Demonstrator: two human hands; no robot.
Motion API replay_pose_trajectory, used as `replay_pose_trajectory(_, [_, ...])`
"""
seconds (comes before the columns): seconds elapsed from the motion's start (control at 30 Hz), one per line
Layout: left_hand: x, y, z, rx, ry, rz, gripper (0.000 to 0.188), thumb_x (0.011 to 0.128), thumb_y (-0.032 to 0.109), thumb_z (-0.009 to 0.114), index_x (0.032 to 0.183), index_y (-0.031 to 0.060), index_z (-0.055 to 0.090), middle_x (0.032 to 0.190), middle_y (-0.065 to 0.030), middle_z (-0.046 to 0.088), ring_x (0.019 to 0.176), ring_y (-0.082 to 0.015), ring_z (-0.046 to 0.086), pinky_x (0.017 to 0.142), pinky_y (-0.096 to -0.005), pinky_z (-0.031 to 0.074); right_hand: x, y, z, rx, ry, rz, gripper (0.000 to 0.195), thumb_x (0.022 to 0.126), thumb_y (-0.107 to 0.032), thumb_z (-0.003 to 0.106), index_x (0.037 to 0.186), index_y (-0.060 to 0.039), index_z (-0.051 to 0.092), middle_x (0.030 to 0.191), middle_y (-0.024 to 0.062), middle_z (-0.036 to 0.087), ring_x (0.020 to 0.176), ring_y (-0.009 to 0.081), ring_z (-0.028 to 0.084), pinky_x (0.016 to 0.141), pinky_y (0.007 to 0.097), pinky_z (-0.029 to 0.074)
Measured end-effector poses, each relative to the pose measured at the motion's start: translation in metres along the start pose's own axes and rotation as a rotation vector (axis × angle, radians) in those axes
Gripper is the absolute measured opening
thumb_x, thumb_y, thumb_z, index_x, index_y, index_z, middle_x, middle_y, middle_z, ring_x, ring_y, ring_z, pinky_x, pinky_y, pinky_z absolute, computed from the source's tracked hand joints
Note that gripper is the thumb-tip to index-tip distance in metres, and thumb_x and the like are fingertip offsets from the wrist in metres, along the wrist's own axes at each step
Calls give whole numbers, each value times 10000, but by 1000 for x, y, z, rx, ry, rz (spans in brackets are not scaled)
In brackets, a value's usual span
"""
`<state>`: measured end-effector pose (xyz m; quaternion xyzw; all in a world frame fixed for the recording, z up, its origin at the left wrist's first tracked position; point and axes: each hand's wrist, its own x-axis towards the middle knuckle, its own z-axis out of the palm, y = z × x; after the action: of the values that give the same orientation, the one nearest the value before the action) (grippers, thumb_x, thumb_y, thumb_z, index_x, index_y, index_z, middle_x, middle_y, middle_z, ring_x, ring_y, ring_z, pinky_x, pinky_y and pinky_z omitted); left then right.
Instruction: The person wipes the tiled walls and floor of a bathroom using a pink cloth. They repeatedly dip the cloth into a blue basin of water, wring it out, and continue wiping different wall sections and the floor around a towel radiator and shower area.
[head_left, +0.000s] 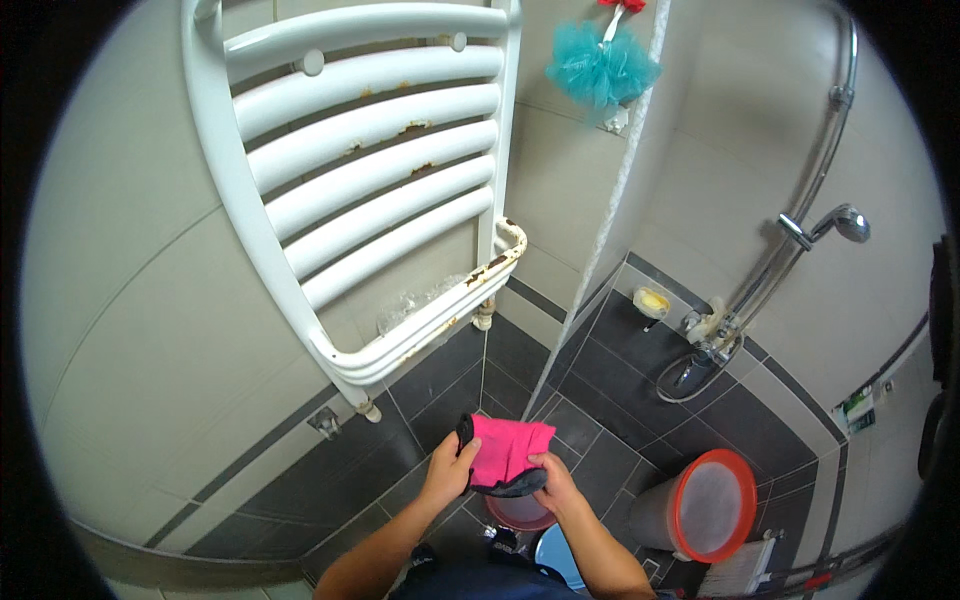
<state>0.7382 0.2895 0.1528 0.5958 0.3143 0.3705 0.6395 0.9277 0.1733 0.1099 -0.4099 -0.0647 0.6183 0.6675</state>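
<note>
A bright pink cloth item (506, 448) with black edging, perhaps a small garment, is stretched between both hands in front of me. My left hand (448, 466) grips its black-edged left side, thumb on top. My right hand (553, 480) pinches the lower right corner, where a dark grey patch shows. Just below the cloth, partly covered by it, a pink basin (519, 511) stands on the floor and looks to hold liquid. A light blue basin (559, 553) is beside it, half hidden by my right forearm.
A rusty white towel radiator (367, 150) is on the wall ahead. A grey bucket with a red rim (752, 510) stands right, below a chrome hand shower (851, 223) and a soap dish (651, 303). A teal bath puff (604, 67) hangs beside a shower partition edge (600, 240).
</note>
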Motion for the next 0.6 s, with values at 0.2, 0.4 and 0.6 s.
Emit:
replay_pose_trajectory(0.2, [-25, 7, -50, 281, 66, 57, 227, 1012, 248, 618, 1088, 35, 621, 895, -138, 699, 821, -198, 664, 745, -358, 510, -4, 68, 22, -210, 92, -139, 229, 933, -136, 639, 1142, -49, 668, 1063, 72, 722, 912, 199, 702, 844, 350, 578])
replay_pose_trajectory(0.4, [-49, 4, -63, 672, -57, 158, 272, 986, 294, 597, 1176, 102, 629, 1020, -197, 691, 915, -418, 682, 722, -503, 532, -12, 128, 48, -189, 437, 103, 374, 988, -449, 597, 1200, -144, 638, 1164, 68, 659, 1073, 261, 646, 859, 441, 559])
replay_pose_trajectory(0.6, [-49, 7, -47, 994, -376, 234, 270, 953, 238, 616, 1197, 121, 629, 1100, -130, 657, 957, -365, 683, 783, -481, 562, -10, 118, 84, 422, 50, 296, 648, 937, -714, 470, 1222, -154, 626, 1201, 98, 664, 1156, 322, 618, 1064, 520, 440])
